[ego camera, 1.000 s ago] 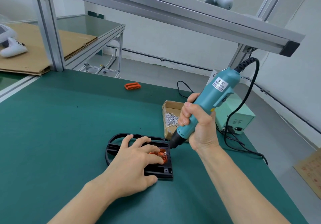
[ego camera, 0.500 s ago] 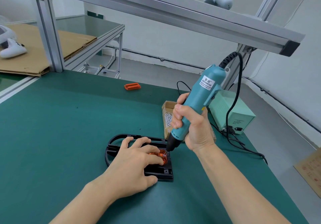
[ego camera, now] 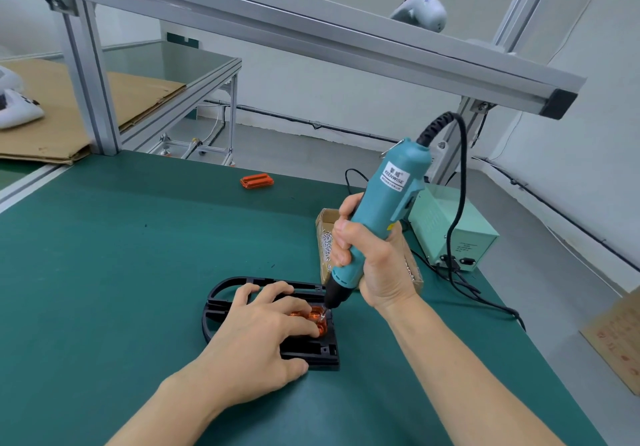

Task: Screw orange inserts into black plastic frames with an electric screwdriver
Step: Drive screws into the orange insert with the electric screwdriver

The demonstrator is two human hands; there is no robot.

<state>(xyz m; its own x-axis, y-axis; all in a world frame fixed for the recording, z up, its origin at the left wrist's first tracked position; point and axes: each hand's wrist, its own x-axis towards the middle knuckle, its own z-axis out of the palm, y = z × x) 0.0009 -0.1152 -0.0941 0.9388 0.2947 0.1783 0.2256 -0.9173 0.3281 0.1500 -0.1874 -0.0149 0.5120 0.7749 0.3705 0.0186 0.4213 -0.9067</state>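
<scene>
Green bench mat [ego camera: 121,255], aluminium frame overhead, driver tip on the insert.

Black plastic frame [ego camera: 221,293] lies flat on the mat near the front edge: rounded loop at its left end, squared block at its right. Translucent orange insert [ego camera: 317,317] sits in the frame's right part, mostly hidden under fingers. Left hand [ego camera: 263,338] lies flat across the frame, fingers extended and pressing on the insert. Right hand [ego camera: 372,262] wraps tight around the teal electric screwdriver [ego camera: 384,210], tilted, black nose down on the insert's right end. Spare orange insert [ego camera: 257,181] lies far back on the mat, well apart. Small cardboard box [ego camera: 325,238] behind the right hand holds loose silver screws. Pale green power unit [ego camera: 457,234] at the mat's right edge, black cable running up to the driver. Cardboard sheet [ego camera: 69,116] on the neighbouring table.
</scene>
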